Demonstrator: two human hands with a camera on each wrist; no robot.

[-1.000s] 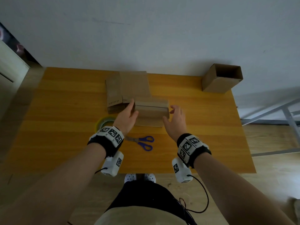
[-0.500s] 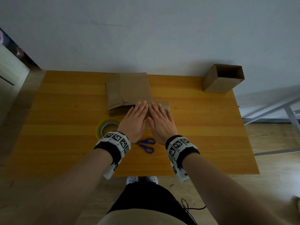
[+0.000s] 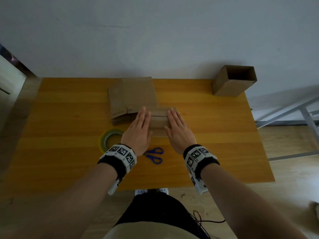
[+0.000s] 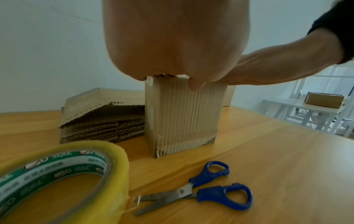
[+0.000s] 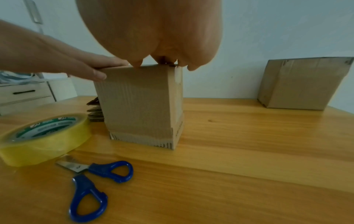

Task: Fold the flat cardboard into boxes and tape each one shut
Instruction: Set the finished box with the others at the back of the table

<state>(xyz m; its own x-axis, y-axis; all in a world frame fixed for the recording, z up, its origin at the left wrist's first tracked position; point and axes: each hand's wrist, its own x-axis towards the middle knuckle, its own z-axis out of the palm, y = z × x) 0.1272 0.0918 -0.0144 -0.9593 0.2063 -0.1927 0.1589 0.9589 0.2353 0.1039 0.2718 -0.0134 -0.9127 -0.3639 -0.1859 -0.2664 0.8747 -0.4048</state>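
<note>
Box [image 3: 158, 120], table centre: left hand [image 3: 139, 133] and right hand [image 3: 178, 133] flat, fingers straight, pressing its 2 top flaps. Flat cardboard stack [image 3: 133, 97] touching at 10 o'clock; tape roll [image 3: 110, 138] at 8; scissors [image 3: 154, 155] at 6; bare table [image 3: 215, 135] at 3.

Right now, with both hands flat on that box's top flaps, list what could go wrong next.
1. The tape roll lies beside the left hand; lifting that hand to fetch it may let the flaps of the box spring up.
2. The seam between the flaps looks untaped, so only the right hand would hold it.
3. The scissors lie close under the wrists and could get knocked.
</note>
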